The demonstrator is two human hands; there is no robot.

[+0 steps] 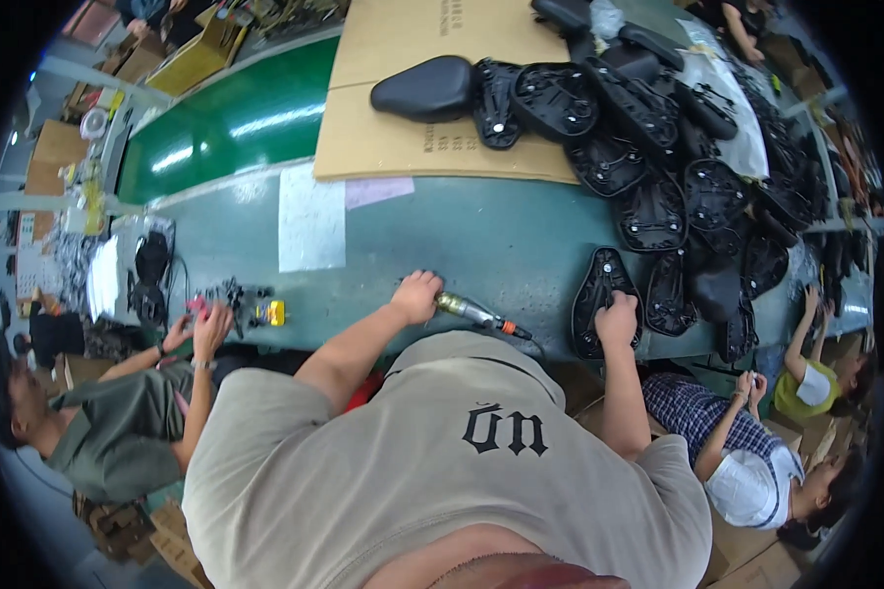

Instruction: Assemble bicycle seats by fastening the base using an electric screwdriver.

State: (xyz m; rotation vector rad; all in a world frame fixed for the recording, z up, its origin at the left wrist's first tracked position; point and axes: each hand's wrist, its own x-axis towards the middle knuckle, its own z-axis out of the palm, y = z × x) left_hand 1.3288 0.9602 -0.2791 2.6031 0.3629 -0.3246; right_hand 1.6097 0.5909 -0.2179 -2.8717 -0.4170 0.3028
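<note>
My left hand [419, 296] lies on the green workbench, its fingers curled round the front end of a power screwdriver [473, 312]. The tool points leftward, with an orange ring near its cable end. On the right, my right hand [616, 320] reaches over a black bicycle saddle [590, 299] that lies underside up near the bench's front edge. Its fingers are closed on the saddle's inner side; the fingertips are partly hidden, and any small part between them cannot be made out.
Many more black saddles [651, 211] are heaped at the right, some on a cardboard sheet [363, 147]. A white paper sheet [312, 218] lies ahead on the left. A co-worker's hands [211, 329] hold something pink beside a yellow object [271, 313]. Other people sit at the right.
</note>
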